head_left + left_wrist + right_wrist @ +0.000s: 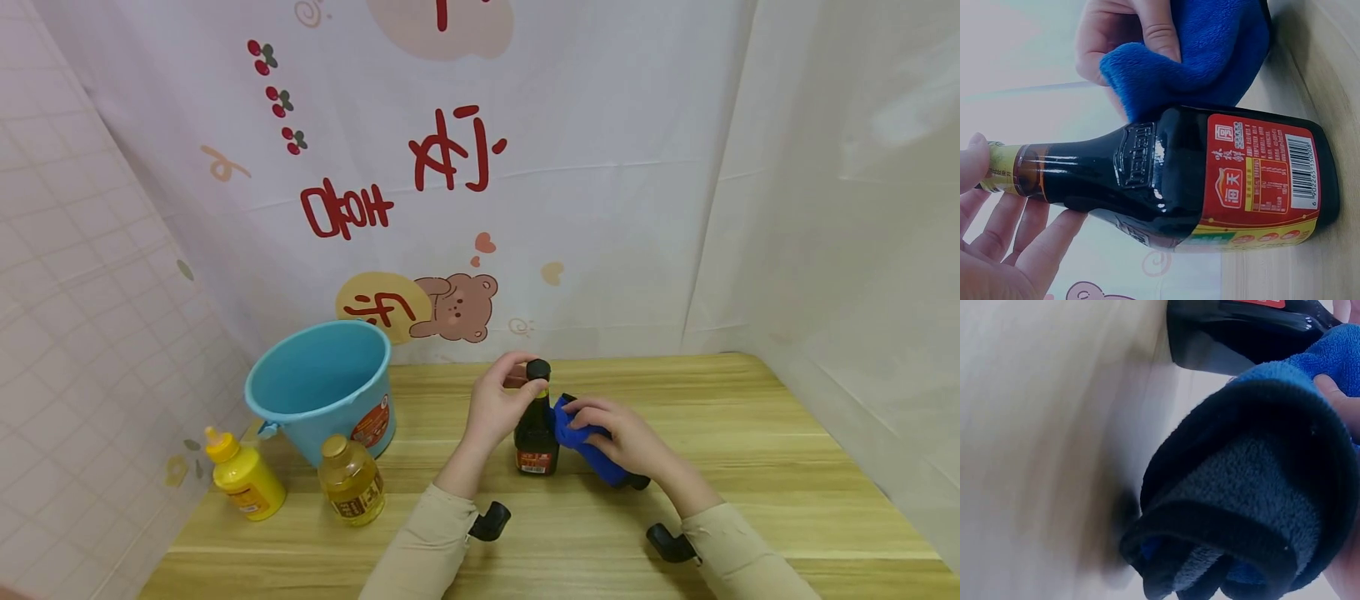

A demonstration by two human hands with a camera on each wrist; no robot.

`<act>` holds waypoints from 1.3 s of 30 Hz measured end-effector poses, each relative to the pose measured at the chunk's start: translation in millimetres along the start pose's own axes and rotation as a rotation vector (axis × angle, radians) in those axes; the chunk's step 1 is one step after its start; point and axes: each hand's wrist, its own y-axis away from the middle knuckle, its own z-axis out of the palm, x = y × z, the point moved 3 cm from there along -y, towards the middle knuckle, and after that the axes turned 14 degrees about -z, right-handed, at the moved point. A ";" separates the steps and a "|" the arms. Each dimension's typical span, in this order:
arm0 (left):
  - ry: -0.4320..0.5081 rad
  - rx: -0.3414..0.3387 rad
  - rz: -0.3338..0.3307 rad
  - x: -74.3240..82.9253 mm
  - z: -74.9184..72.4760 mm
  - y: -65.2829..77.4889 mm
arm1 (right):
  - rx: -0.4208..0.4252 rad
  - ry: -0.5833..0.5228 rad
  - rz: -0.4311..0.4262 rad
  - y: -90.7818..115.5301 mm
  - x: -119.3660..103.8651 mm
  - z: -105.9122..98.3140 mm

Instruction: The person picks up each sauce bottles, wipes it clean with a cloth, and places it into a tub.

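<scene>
Fingers of the left hand (495, 408) pinch the neck of an upright dark bottle (536, 433) standing mid-surface (750, 467), its long axis vertical. Pressed to the bottle's right side, the right hand (630, 437) grips a folded blue cloth (588, 446). Well left stand a blue bucket (322, 387), a yellow bottle (243, 477) and an oil bottle (351, 482), none obstructing.

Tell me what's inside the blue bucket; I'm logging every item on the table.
The bucket tilts toward the camera and shows only its bare blue inner wall. Its near rim hides the bottom, so anything lying there cannot be seen.
</scene>
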 end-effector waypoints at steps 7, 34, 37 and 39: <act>-0.002 0.003 0.005 -0.3 -0.5 -0.7 | -0.033 -0.014 0.003 2.4 2.6 0.8; 0.011 -0.007 0.004 -0.8 -0.9 -1.0 | -0.176 -0.001 -0.010 5.0 4.5 5.7; 0.007 -0.005 -0.009 -1.2 -0.6 -1.2 | -0.212 0.005 -0.020 6.7 6.6 8.2; 0.004 -0.004 -0.017 -1.4 -0.4 -1.3 | -0.237 0.009 -0.020 8.3 8.4 10.6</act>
